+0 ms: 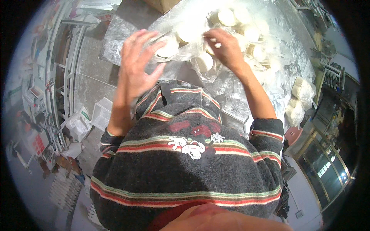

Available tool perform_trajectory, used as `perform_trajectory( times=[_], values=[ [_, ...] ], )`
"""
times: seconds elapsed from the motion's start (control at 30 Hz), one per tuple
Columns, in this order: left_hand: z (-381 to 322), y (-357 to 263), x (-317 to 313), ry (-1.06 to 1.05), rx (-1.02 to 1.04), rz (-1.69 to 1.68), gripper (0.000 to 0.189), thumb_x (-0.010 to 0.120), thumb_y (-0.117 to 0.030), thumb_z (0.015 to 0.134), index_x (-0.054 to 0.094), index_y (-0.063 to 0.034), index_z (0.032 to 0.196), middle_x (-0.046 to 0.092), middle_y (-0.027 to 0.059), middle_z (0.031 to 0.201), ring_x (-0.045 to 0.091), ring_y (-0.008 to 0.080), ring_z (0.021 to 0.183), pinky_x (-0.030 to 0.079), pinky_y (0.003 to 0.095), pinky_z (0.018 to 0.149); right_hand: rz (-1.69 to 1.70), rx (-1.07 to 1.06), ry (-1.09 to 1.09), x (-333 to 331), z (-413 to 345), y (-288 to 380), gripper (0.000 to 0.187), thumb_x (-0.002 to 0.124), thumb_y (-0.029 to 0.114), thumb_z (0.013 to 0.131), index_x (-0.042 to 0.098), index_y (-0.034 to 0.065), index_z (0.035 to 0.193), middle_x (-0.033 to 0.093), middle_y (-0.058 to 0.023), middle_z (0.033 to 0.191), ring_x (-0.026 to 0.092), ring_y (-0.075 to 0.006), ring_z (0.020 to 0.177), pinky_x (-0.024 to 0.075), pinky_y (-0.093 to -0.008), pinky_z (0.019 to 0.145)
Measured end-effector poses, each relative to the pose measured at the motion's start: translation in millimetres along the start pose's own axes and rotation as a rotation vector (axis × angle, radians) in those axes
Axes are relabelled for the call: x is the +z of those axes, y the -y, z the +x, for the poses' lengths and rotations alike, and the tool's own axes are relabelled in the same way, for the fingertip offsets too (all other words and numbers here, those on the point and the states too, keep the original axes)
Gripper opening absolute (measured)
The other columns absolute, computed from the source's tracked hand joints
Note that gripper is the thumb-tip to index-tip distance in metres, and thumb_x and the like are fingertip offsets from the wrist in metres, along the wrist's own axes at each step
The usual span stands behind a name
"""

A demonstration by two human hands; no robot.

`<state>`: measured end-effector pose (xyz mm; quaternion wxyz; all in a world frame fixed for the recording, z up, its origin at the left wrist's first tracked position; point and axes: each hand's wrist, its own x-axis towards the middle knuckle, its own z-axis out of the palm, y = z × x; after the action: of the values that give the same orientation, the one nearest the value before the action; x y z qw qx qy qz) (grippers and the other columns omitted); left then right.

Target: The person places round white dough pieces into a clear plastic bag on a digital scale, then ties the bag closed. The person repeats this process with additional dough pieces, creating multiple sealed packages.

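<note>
My left hand [138, 60], blurred, is raised with its fingers spread and nothing in its grasp. Its fingertips are near a round white piece [168, 47] under clear plastic film [185, 55]. Across from it, my right hand [225, 47] bends its fingers down over the film; glare hides whether it grips any. White bits cling to its fingers. Below it, a short, round cream stack [204, 62] sits in a clear bag [208, 77]. More round pale stacks [251, 33] lie bagged to the right, some washed out by bright light.
The worktable [115, 43] is dusted with white powder. At its far edge stands a cardboard box [164, 4]. Bagged stacks [300, 89] lie at the right. On the left are a white plastic basket [101, 112], a white sack [78, 122] and metal racks [68, 66].
</note>
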<state>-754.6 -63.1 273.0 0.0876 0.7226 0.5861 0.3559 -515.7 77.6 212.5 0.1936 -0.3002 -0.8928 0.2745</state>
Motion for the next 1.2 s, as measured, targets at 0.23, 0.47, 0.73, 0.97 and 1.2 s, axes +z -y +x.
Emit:
perform_trajectory(
  times=[0.23, 0.47, 0.73, 0.97, 1.2],
  values=[
    [0, 31, 11, 0.277, -0.033, -0.084, 0.029, 0.070, -0.002, 0.065, 0.065, -0.0101, 0.092, 0.065, 0.0065, 0.083, 0.062, 0.0242, 0.083, 0.043, 0.0401, 0.089, -0.370, -0.192, 0.490, 79, 79, 14, 0.012, 0.057, 0.004, 0.073, 0.065, -0.0004, 0.081, 0.066, -0.0179, 0.091, 0.067, -0.0345, 0.074, 0.0546, -0.0419, 0.065],
    [-6, 22, 29, 0.087, 0.028, -0.138, 0.011, 0.069, -0.005, 0.064, 0.062, -0.0080, 0.072, 0.061, 0.0049, 0.072, 0.058, 0.0231, 0.072, 0.044, 0.0338, 0.071, -0.405, 0.210, 0.640, 30, 73, -110, 0.046, 0.059, 0.042, 0.088, 0.062, 0.0032, 0.112, 0.065, -0.0187, 0.101, 0.062, -0.0327, 0.093, 0.0487, -0.0413, 0.082],
    [0, 20, 26, 0.112, 0.081, -0.127, 0.015, 0.073, -0.008, 0.059, 0.064, -0.0090, 0.071, 0.052, 0.0032, 0.069, 0.053, 0.0224, 0.072, 0.041, 0.0343, 0.072, -0.390, 0.083, 0.308, 55, 56, -148, 0.038, 0.066, 0.033, 0.082, 0.065, -0.0051, 0.085, 0.066, -0.0224, 0.084, 0.065, -0.0342, 0.080, 0.0505, -0.0417, 0.071],
    [2, 17, 28, 0.119, 0.096, -0.151, 0.014, 0.074, -0.010, 0.061, 0.064, -0.0107, 0.070, 0.054, 0.0015, 0.071, 0.054, 0.0206, 0.074, 0.042, 0.0332, 0.074, -0.306, 0.034, 0.231, 57, 50, -168, 0.020, 0.064, 0.017, 0.080, 0.065, 0.0001, 0.091, 0.065, -0.0182, 0.081, 0.064, -0.0344, 0.077, 0.0516, -0.0412, 0.071],
    [5, 17, 27, 0.143, 0.106, -0.151, 0.012, 0.073, -0.011, 0.063, 0.062, -0.0112, 0.069, 0.054, 0.0012, 0.072, 0.054, 0.0201, 0.075, 0.042, 0.0327, 0.076, -0.265, -0.165, 0.242, 25, 51, -99, 0.011, 0.057, 0.009, 0.083, 0.062, 0.0044, 0.091, 0.064, -0.0181, 0.097, 0.062, -0.0329, 0.090, 0.0501, -0.0389, 0.077]
  ],
)
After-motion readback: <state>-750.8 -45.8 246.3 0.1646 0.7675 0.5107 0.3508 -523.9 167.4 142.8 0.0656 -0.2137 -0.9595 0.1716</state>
